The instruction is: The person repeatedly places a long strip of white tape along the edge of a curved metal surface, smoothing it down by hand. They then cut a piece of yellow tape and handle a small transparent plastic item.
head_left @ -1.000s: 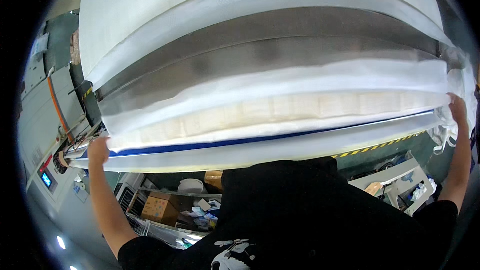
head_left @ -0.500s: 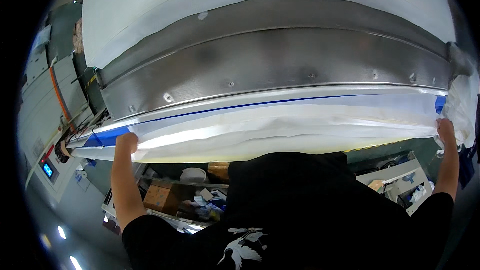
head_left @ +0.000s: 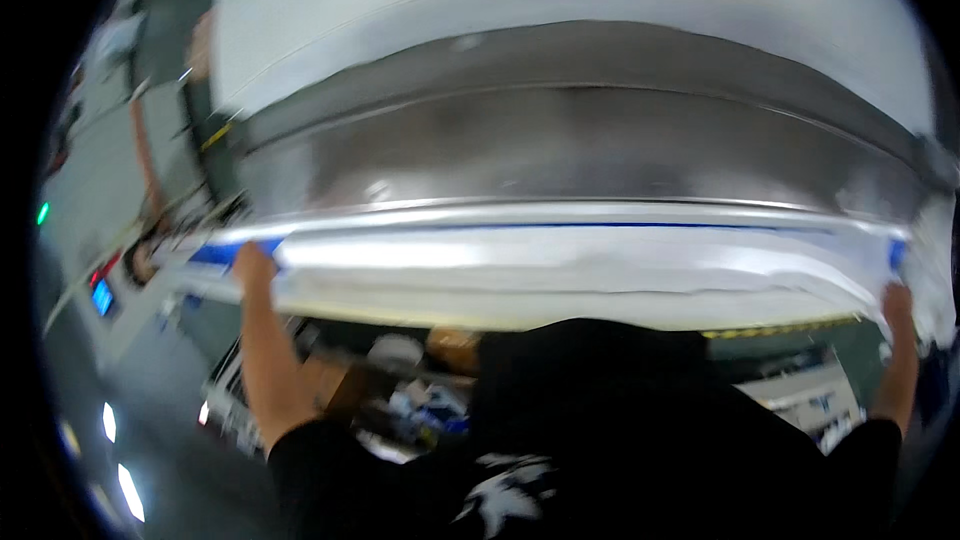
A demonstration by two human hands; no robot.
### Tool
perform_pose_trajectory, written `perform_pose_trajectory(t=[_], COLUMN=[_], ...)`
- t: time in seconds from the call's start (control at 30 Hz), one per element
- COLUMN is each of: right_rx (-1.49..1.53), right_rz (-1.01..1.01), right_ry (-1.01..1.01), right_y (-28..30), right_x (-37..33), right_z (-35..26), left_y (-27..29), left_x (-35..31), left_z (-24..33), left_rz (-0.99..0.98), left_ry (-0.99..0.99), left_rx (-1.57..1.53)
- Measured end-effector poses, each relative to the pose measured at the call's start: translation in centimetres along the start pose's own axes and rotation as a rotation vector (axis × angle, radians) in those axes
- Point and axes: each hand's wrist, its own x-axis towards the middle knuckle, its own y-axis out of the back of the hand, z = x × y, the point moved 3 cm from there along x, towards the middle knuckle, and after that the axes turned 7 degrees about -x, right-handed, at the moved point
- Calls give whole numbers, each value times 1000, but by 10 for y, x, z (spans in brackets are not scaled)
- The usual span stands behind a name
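Observation:
A wide white sheet [head_left: 560, 252] stretches from side to side in front of me, over a long roller bar with a blue surface [head_left: 212, 254] showing at its left end. Both my arms are spread wide. My left hand [head_left: 255, 266] is closed on the sheet's left edge, beside that blue part. At the far right, my right hand [head_left: 897, 304] grips the sheet's other end, just below a small blue patch. Motion blur hides the single fingers. Beyond the sheet runs a long grey metal plate [head_left: 590, 145], bordered by a bright rail.
Another broad white sheet [head_left: 560, 0] lies behind the metal plate. Crumpled white material [head_left: 935, 265] hangs at the right end. Below, a shelf holds a white tub [head_left: 396, 350] and cardboard boxes. A machine cabinet with a small lit screen [head_left: 102, 297] stands at the left.
The view has shifted and blurred, so the plate and sheet sit lower and further right. Both hands still hold the sheet's ends. More slack folds showed in the sheet before; it now looks smoother.

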Motion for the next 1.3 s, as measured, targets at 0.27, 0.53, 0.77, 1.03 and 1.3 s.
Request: perform_pose_trajectory(t=[0.27, 0.53, 0.77, 1.03, 1.3], right_rx=[260, 188, 302, 740, 975], right_rz=[-314, -35, -135, 365, 616], right_ry=[-76, -504, -698, -516, 56], right_y=[107, 156, 143, 255, 506], right_x=[28, 62, 55, 97, 177], right_z=[-53, -65, -71, -132, -294], left_y=[52, 37, 48, 22, 75], left_x=[-63, -70, -69, -32, -2], left_z=[83, 75, 83, 90, 164], left_rz=[49, 13, 39, 550, 857], left_ry=[-167, -173, -141, -327, -354], left_rx=[-97, -152, -190, -526, -562])
